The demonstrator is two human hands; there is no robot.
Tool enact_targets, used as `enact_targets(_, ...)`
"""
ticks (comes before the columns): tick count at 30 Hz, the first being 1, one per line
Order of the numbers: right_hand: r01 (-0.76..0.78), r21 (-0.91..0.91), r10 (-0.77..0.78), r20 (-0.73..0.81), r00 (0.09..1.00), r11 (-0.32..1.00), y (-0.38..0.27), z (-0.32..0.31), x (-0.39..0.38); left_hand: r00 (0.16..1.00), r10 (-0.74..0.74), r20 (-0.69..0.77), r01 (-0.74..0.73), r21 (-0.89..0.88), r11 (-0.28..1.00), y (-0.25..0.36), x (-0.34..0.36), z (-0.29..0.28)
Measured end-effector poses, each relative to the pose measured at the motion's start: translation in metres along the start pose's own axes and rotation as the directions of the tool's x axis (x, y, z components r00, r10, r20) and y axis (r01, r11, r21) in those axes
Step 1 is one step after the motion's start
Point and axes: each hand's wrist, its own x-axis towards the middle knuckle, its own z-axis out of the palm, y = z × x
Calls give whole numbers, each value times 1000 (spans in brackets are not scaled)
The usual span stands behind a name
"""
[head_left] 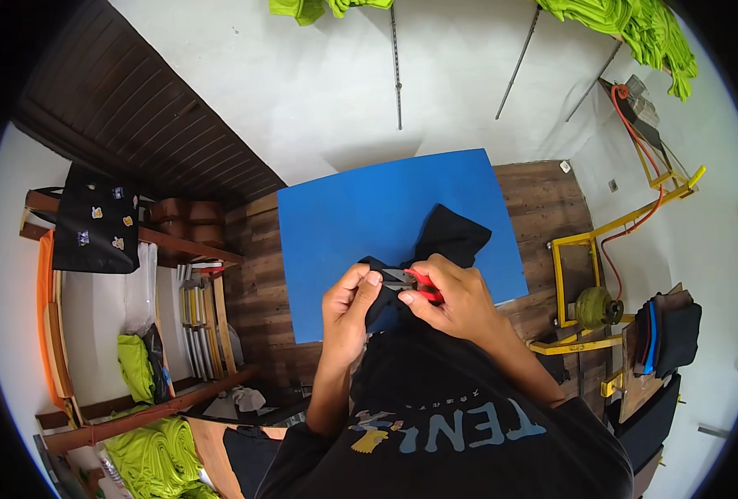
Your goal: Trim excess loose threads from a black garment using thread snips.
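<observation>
In my right hand (462, 298) is a pair of small thread snips with red handles (426, 287), the fingers wrapped round them. Their grey blades point left, toward the fingertips of my left hand (348, 306). That hand is closed in a pinch on black cloth (376, 309), right beside the blade tips. More black fabric (453, 235) lies folded on the blue tabletop (352, 208) beyond my right hand. Whether the two dark portions are one piece is hidden behind my hands. Exactly what the blades touch is too small to tell.
Lime-green garments hang from wall rods (397, 66) at the top. On the left stand shelves with a black bag (94, 224) and folded green cloth (157, 453). A yellow metal frame (627, 214) with a red hose and stacked dark cloth (677, 333) are at right.
</observation>
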Motion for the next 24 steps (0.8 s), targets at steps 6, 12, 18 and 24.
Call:
enact_targets(6, 59, -96, -63, -40, 997, 994, 5, 3, -1, 1000, -8, -11, 8, -24, 1000, -3, -2, 0)
enact_targets(12, 68, -102, -73, -48, 996, 992, 9, 6, -3, 999, -26, 42, 28, -44, 999, 0, -5, 0)
enact_targets(18, 108, -132, -114, -32, 993, 985, 9, 10, 0, 994, -95, 61, 105, -190, 976, -1, -7, -3)
enact_targets(24, 142, -182, -160, -90, 983, 973, 6, 7, 6, 990, -122, 75, 142, -409, 901, 0, -10, 2)
